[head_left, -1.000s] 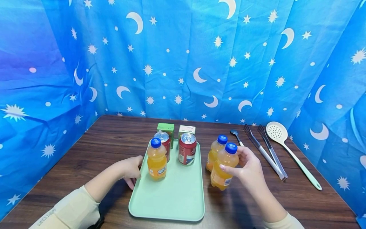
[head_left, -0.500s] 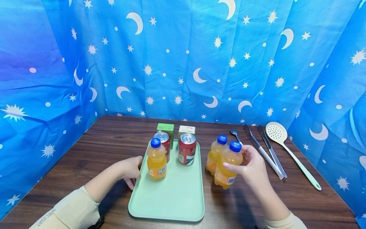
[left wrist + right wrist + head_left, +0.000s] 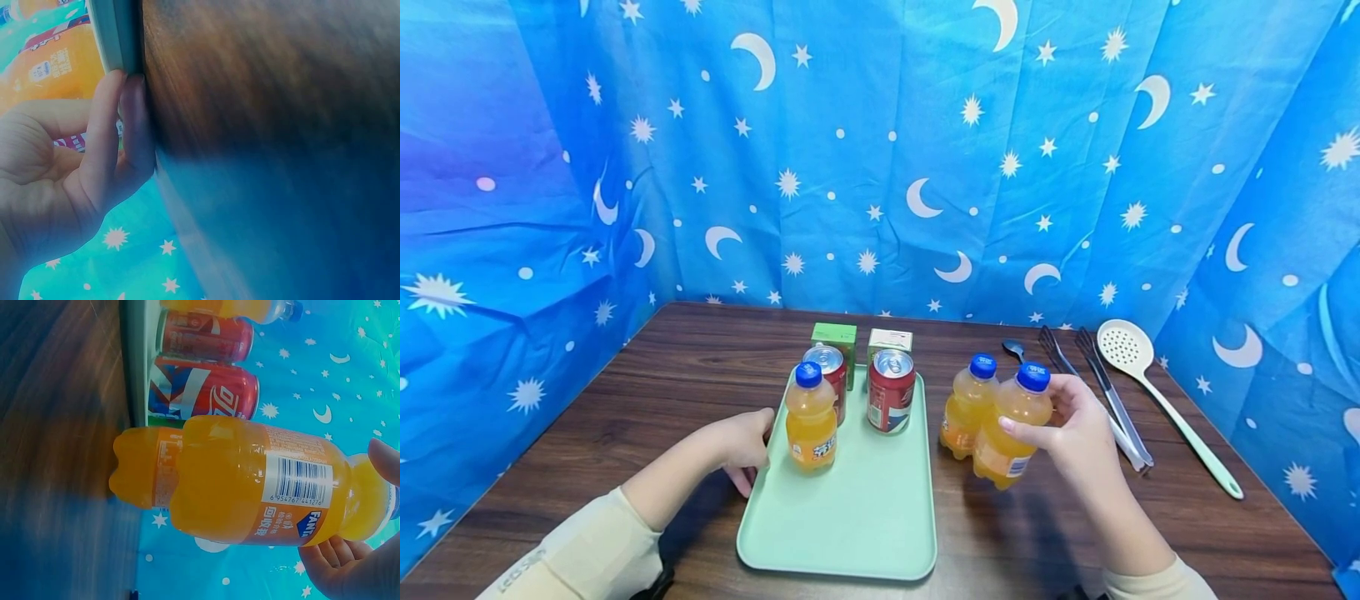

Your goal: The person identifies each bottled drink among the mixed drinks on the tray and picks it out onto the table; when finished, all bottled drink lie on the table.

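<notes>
My right hand grips a small bottle of orange soda with a blue cap. Its label and barcode face the right wrist camera, and its base hangs above the table. Just behind it, to the left, a second orange soda bottle stands upright on the table. My left hand holds the left rim of a pale green tray; in the left wrist view its fingertips are against the rim. The tray carries an orange soda bottle and two red soda cans, one can farther right.
Behind the cans stand a green carton and a white-topped carton. On the right lie a dark-headed spoon, tongs and a pale skimmer. A blue star-patterned cloth encloses the wooden table.
My right hand has carried its soda bottle to the right and slightly back, away from the tray. My left hand and the tray have stayed still.
</notes>
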